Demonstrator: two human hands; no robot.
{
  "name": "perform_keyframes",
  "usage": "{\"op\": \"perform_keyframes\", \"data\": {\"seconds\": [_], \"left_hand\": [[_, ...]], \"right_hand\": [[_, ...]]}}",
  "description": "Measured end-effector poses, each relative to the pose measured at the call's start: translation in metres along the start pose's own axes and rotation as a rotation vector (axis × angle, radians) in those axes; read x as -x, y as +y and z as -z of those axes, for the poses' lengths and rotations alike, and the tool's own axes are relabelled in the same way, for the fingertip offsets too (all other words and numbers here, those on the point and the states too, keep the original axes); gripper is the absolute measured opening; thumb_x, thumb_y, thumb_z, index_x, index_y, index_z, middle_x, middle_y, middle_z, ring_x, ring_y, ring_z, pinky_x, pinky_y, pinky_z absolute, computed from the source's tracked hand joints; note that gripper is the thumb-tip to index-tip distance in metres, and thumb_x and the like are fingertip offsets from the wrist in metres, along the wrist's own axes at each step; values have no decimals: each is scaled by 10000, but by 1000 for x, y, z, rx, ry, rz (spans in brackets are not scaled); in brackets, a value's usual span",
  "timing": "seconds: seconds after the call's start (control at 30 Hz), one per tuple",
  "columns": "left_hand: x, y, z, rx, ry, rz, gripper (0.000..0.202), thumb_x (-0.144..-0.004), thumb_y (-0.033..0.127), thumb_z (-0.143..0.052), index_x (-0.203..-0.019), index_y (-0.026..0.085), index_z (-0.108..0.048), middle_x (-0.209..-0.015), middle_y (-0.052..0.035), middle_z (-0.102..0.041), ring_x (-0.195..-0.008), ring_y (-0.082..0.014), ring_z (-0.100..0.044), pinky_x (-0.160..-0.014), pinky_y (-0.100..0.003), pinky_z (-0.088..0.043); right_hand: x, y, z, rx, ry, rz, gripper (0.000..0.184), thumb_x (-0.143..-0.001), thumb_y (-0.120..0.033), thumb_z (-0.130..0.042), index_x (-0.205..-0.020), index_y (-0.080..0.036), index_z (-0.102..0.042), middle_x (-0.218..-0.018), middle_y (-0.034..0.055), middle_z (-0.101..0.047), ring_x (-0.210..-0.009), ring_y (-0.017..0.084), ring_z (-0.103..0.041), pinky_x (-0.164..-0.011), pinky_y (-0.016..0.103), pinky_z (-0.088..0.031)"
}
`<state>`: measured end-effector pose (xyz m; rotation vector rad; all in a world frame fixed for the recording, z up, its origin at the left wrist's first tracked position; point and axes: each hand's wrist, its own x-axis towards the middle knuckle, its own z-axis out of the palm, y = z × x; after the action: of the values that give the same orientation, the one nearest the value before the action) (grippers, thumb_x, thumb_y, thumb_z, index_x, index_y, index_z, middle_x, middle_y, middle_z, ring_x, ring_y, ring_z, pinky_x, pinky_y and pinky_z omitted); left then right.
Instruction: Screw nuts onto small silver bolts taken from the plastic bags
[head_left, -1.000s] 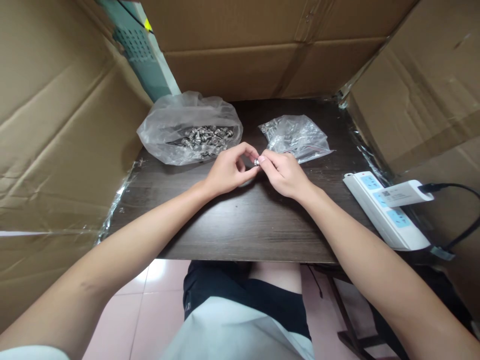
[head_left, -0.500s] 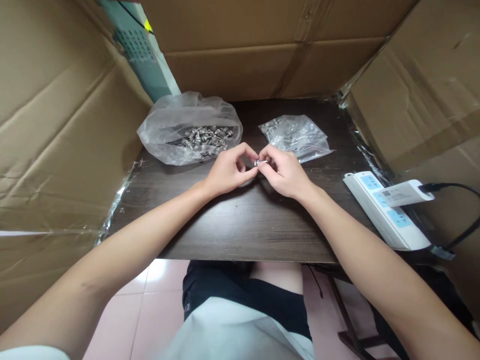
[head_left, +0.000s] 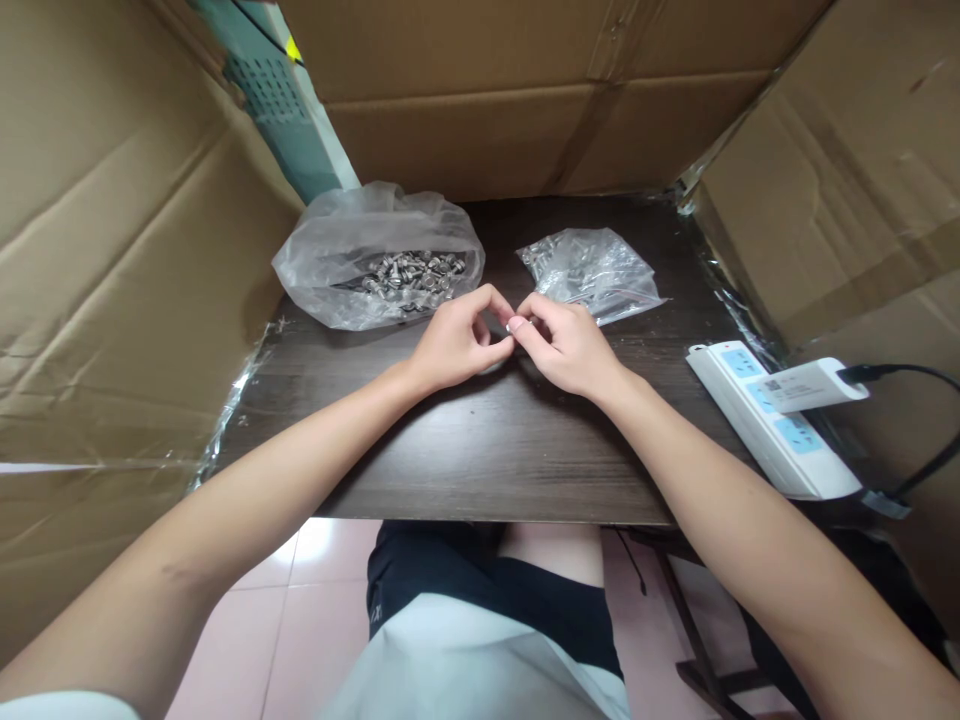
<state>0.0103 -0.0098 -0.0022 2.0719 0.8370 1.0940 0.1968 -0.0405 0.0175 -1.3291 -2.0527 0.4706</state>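
Note:
Over the middle of the dark table my left hand (head_left: 457, 340) and my right hand (head_left: 566, 340) meet fingertip to fingertip. Between them is a small shiny metal screw (head_left: 509, 327), mostly covered by the fingers now. Thumb and index finger of the left hand pinch its left end; the right thumb and fingers close over its other end. Behind my left hand lies an open clear plastic bag (head_left: 322, 270) of loose metal bolts (head_left: 420, 275). A smaller clear zip bag (head_left: 600, 270) with small metal parts lies just behind my right hand.
Cardboard walls (head_left: 480, 140) stand around the back and sides of the table (head_left: 480, 460). On the right is a white power strip (head_left: 772, 420) with a white adapter (head_left: 806, 385) and a black cable (head_left: 930, 375). The table's front edge is close to my lap.
My right thumb and fingers have shifted slightly left over the screw, hiding the shaft that showed before. The left hand and both bags stay in place.

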Motion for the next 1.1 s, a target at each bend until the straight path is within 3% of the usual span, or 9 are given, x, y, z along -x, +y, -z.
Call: {"op": "perform_keyframes", "data": {"seconds": [0.2, 0.43, 0.8, 0.97, 1.1], "left_hand": [[0, -3, 0, 3, 22, -24, 153, -797, 202, -714, -902, 170, -608, -863, 9, -711, -528, -53, -570, -553, -196, -451], [0, -2, 0, 4, 16, -22, 148, -797, 200, -717, -900, 172, -614, -870, 10, -713, -524, -51, -566, -531, -191, -437], [0, -2, 1, -12, 5, -30, 173, -792, 219, -742, -912, 176, -626, -898, 7, -728, -538, -58, -571, -559, -201, -452], [1, -2, 0, -6, 14, -27, 163, -789, 195, -725, -921, 175, -632, -922, 1, -731, -543, -59, -578, -562, -205, -455], [0, -1, 0, -4, 22, -19, 142, -805, 203, -711, -923, 174, -637, -934, -10, -734, -541, -61, -573, -554, -210, -456]], "right_hand": [[-1, 1, -1, 28, -11, -9, 329, -988, -379, -466, -713, -206, -514, -614, 0, -526, -564, 145, -448, -592, 308, -284], [0, 3, 0, -10, -25, 34, 204, -954, -317, -494, -808, -199, -575, -627, -10, -539, -562, 147, -470, -589, 299, -307], [0, 2, 1, -25, -34, 19, 50, -868, -250, -528, -894, -212, -546, -690, -2, -567, -608, 167, -483, -607, 305, -312], [-1, 0, 2, -9, -38, -5, 84, -898, -287, -534, -864, -213, -557, -703, 4, -585, -626, 171, -500, -614, 307, -319], [-1, 0, 1, 29, -38, -15, 300, -985, -357, -459, -725, -214, -505, -673, 15, -571, -622, 168, -490, -625, 315, -317]]}}
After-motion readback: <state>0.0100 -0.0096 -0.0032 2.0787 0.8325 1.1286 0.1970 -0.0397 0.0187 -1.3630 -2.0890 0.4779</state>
